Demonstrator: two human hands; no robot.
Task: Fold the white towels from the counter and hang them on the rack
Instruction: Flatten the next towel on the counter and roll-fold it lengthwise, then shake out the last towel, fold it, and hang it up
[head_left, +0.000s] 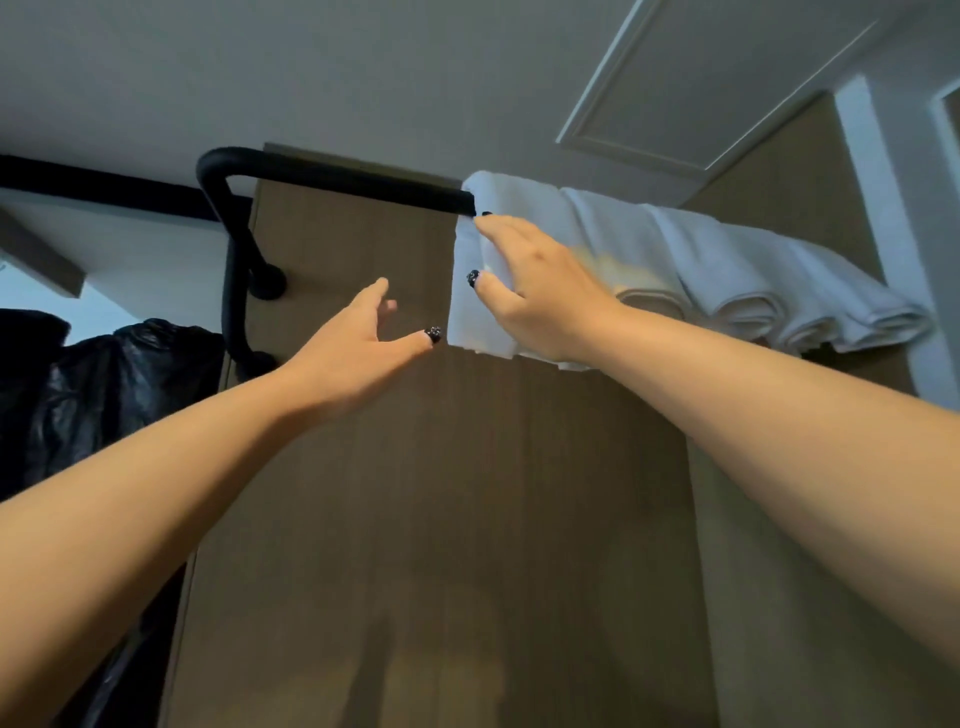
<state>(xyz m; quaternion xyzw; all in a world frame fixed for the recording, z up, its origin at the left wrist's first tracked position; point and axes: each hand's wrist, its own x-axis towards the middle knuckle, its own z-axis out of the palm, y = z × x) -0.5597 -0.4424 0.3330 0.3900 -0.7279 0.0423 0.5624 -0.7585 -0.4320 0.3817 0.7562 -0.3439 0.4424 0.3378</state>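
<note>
View tilts upward. Brown wood-grain wall panel fills the centre of the frame, grey ceiling above it with a white framed hatch panel at upper right. Black plastic bags bunched at left edge.

Black tubular metal towel rack is mounted on the wood panel: horizontal bar running right, bending down at its left end to two round wall mounts.

Row of folded white towels hangs over the right part of the bar, side by side, folded ends hanging down. Leftmost white towel sits at the end of the row, just beside the bare stretch of bar.

Both bare forearms reach up from the bottom corners. Right hand is on the leftmost towel, fingers curled around its left edge near the bar, thumb pressed on the front face, pinching the cloth. Left hand is spread loose, fingers extended, gripping nothing; thumb tip just beside the towel's lower left corner, contact can't be confirmed. Dark polish on the nails.
</note>
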